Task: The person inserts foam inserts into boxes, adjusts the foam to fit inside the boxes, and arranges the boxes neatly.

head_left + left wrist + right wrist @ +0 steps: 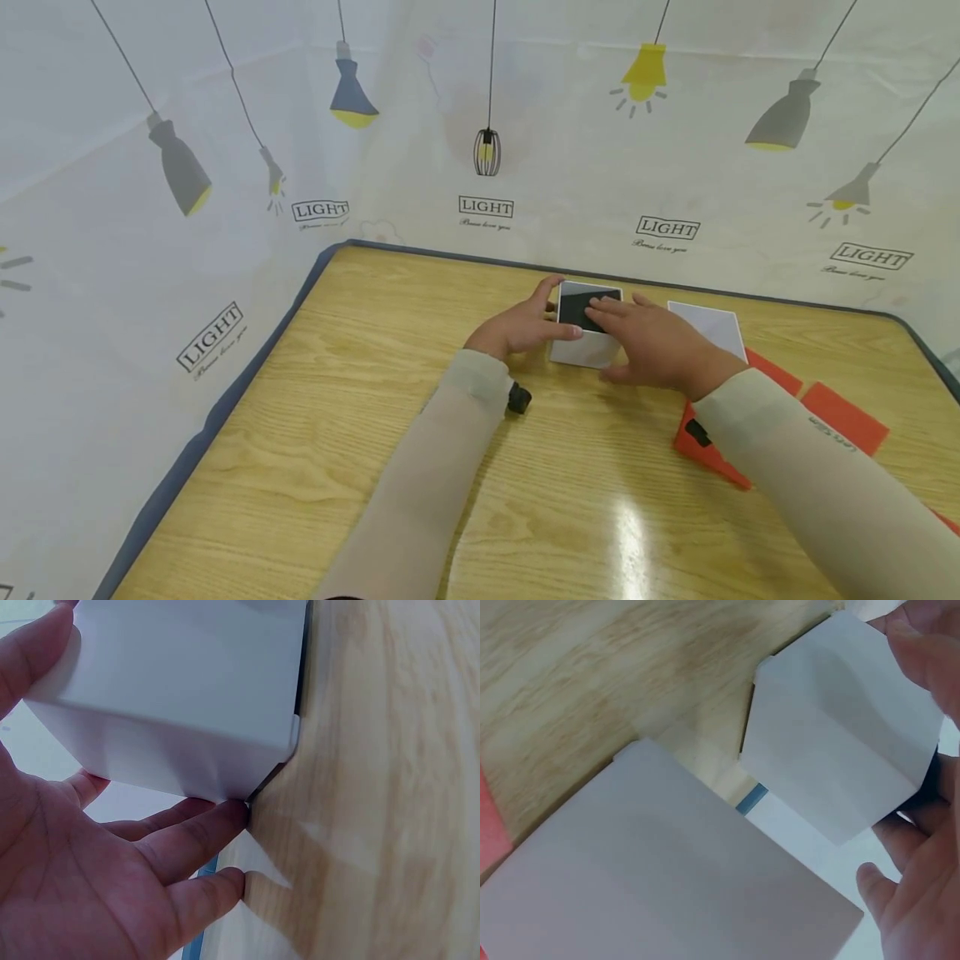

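A small white box (585,350) with a dark top panel (577,307) stands near the table's far edge. My left hand (521,327) holds its left side, thumb along the upper front edge and fingers behind; in the left wrist view, fingertips touch one white side (172,750). Laid across the dark top are the fairly straight fingers of my right hand (656,342), its thumb low by the front right corner. The right wrist view shows the thumb against the white box (832,712), with part of the other fingers hidden.
A second white box (705,323) stands just right of the right hand. Red flat pieces (843,417) lie beside it, partly under the right forearm. A printed curtain (570,183) rises behind the wooden table (360,350).
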Demonstrator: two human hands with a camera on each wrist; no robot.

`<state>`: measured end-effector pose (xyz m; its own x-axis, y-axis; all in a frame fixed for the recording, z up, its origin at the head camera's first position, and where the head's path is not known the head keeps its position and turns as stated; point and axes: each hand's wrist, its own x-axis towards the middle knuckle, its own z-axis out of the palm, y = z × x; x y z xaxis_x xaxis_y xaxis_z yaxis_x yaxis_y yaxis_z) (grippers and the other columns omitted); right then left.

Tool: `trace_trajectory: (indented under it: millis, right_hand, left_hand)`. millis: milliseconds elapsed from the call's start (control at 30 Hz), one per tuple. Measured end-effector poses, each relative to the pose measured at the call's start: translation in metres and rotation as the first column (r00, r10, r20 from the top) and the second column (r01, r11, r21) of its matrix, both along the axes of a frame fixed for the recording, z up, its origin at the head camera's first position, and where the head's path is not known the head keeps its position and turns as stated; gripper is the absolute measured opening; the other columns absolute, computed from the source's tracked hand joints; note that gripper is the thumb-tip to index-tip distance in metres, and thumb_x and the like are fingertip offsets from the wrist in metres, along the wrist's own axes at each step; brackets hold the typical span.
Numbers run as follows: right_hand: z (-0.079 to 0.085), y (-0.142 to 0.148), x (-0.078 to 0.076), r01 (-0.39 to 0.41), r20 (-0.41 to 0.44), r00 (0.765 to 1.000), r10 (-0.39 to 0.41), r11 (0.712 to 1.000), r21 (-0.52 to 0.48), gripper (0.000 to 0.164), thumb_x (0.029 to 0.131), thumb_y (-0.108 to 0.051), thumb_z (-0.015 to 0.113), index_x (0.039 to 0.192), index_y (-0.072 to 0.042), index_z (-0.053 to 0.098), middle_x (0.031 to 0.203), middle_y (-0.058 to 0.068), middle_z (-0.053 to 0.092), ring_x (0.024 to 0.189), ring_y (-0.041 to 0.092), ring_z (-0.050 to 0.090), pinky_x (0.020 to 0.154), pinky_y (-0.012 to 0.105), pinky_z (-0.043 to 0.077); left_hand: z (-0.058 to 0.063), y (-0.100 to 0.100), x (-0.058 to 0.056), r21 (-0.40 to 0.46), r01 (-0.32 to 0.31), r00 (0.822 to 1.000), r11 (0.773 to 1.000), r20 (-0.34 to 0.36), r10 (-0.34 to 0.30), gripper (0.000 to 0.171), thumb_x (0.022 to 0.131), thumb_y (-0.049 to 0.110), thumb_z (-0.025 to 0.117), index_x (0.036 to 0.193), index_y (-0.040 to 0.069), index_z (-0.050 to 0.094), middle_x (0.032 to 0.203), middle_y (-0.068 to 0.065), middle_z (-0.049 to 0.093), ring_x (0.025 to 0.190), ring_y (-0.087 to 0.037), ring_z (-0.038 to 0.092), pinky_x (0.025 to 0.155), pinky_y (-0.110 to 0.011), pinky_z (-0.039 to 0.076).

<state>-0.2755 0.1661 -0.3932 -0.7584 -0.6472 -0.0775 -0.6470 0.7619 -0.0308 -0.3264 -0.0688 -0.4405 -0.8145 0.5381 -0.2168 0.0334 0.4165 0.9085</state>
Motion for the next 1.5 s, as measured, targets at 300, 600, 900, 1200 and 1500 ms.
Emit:
trace_trajectory:
  millis: [300, 600, 900, 1200, 1500]
  right_hand:
    - [0.006, 0.006, 0.004, -0.013, -0.042, 0.999, 0.011, 0.999, -0.036, 0.070, 0.090, -0.034, 0.084, 0.148, -0.003, 0.060, 0.153, 0.017, 0.058, 0.138, 0.038, 0.058, 0.122, 0.058, 0.033]
    - [0.000, 0.006, 0.001, -0.031, -0.051, 0.998, 0.030, 0.999, -0.033, 0.060, 0.091, -0.033, 0.082, 0.139, -0.002, 0.067, 0.144, 0.018, 0.065, 0.133, 0.038, 0.062, 0.120, 0.058, 0.037]
    - [0.001, -0.003, -0.001, -0.003, -0.013, 1.000, 0.003, 1.000, -0.006, 0.061, 0.090, -0.034, 0.082, 0.140, -0.001, 0.067, 0.143, 0.018, 0.066, 0.133, 0.038, 0.062, 0.120, 0.058, 0.037]
    - [-0.003, -0.010, -0.006, 0.028, -0.002, 1.000, -0.028, 0.999, 0.020, 0.065, 0.088, -0.039, 0.085, 0.138, -0.001, 0.068, 0.139, 0.017, 0.069, 0.130, 0.037, 0.065, 0.119, 0.058, 0.037]
    - [0.001, -0.018, -0.005, 0.050, 0.012, 0.999, -0.050, 0.998, 0.035, 0.065, 0.088, -0.039, 0.085, 0.137, 0.001, 0.067, 0.136, 0.017, 0.070, 0.126, 0.037, 0.066, 0.120, 0.059, 0.037]
  left_hand:
    - [0.002, 0.003, 0.000, 0.003, 0.000, 1.000, 1.000, 0.004, 0.000, 0.104, 0.095, 0.041, 0.077, 0.169, 0.034, 0.005, 0.168, -0.019, 0.034, 0.155, -0.033, 0.037, 0.122, -0.053, 0.034]
    - [0.001, 0.003, 0.002, 0.006, -0.008, 1.000, 1.000, 0.013, 0.008, 0.103, 0.095, 0.040, 0.078, 0.169, 0.035, 0.006, 0.167, -0.019, 0.035, 0.154, -0.033, 0.037, 0.122, -0.053, 0.034]
    - [0.002, 0.003, 0.002, 0.010, -0.010, 1.000, 1.000, 0.025, 0.010, 0.103, 0.096, 0.039, 0.077, 0.169, 0.036, 0.004, 0.169, -0.019, 0.032, 0.156, -0.033, 0.036, 0.123, -0.055, 0.034]
    - [0.002, 0.002, 0.002, 0.006, -0.014, 0.999, 1.000, 0.034, 0.014, 0.103, 0.096, 0.039, 0.077, 0.169, 0.037, 0.004, 0.168, -0.018, 0.034, 0.153, -0.033, 0.039, 0.122, -0.052, 0.035]
    - [0.002, 0.000, 0.002, 0.011, -0.017, 1.000, 1.000, 0.026, 0.016, 0.102, 0.096, 0.039, 0.077, 0.169, 0.037, 0.005, 0.168, -0.018, 0.033, 0.155, -0.032, 0.037, 0.122, -0.053, 0.034]
